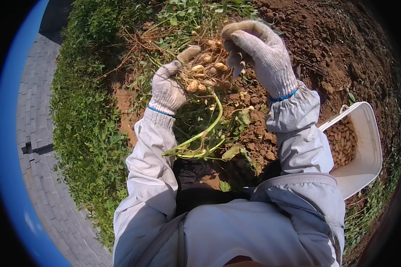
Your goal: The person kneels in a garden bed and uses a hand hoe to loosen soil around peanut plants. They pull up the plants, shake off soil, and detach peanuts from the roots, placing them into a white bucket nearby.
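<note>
My left hand [169, 83], in a knitted off-white work glove with a blue cuff edge, grips an uprooted peanut plant by its root end. Several tan peanut pods [197, 69] hang among thin brown roots beside my thumb and fingers. A green stem [217, 116] curves down from the bunch towards my body. My right hand [260, 55], gloved the same way, is raised just right of the pods with its fingers curled. Whether anything is between those fingers is hidden.
To my right a tilted white plastic bucket [362, 150] holds many picked peanuts [341, 142]. Reddish clumped soil [320, 43] lies ahead and right. Leafy green plants [83, 110] form a row at left, bordered by grey paving [38, 116]. Pulled vines [200, 16] lie beyond my hands.
</note>
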`<state>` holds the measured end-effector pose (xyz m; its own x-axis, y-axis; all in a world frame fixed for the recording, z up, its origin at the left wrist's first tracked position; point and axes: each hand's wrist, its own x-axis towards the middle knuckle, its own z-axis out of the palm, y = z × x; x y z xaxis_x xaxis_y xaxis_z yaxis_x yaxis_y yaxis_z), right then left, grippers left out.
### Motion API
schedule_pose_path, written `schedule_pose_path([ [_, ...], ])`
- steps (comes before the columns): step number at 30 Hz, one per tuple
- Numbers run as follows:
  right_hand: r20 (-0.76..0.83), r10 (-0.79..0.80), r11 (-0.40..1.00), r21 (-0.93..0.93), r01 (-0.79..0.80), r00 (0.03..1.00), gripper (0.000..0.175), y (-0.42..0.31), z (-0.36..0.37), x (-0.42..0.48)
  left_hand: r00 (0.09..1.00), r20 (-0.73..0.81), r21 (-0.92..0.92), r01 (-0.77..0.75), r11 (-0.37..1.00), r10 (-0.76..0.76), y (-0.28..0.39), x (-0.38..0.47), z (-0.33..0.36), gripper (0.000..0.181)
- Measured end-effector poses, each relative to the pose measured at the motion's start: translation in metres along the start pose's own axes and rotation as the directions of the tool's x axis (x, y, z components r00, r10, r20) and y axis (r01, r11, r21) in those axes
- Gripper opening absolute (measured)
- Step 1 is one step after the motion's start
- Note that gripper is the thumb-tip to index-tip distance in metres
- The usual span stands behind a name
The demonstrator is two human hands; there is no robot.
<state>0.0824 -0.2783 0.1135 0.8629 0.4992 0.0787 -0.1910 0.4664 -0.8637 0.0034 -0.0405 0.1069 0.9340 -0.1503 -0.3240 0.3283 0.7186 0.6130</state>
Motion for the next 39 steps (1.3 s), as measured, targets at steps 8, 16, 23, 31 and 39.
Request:
schedule_pose_path([
  [8, 0.067, 0.018, 0.85, -0.526, 0.02, 0.998, 0.031, 0.057, 0.027, -0.019, 0.998, -0.055, 0.284, 0.006, 0.959, 0.01, -0.003, -0.008, -0.011, 0.056],
  [16, 0.242, -0.154, 0.547, -0.786, 0.287, 0.958, 0.029, 0.07, 0.028, -0.026, 0.995, -0.103, 0.38, 0.028, 0.925, 0.012, -0.016, -0.007, -0.014, 0.06],
  [23, 0.027, 0.084, 0.807, -0.589, -0.052, 0.996, 0.022, 0.051, 0.023, -0.028, 0.987, -0.113, 0.305, 0.141, 0.942, -0.111, -0.024, -0.004, -0.01, 0.047],
  [31, 0.155, 0.383, 0.924, -0.061, -0.379, 0.91, 0.016, 0.02, 0.036, -0.046, 0.943, -0.29, 0.308, -0.067, 0.949, 0.161, -0.039, 0.026, -0.033, 0.022],
  [39, -0.073, 0.153, 0.988, 0.017, -0.153, 0.985, 0.047, 0.032, -0.001, -0.041, 0.939, -0.334, 0.263, 0.006, 0.965, 0.085, -0.039, 0.04, -0.025, 0.022],
])
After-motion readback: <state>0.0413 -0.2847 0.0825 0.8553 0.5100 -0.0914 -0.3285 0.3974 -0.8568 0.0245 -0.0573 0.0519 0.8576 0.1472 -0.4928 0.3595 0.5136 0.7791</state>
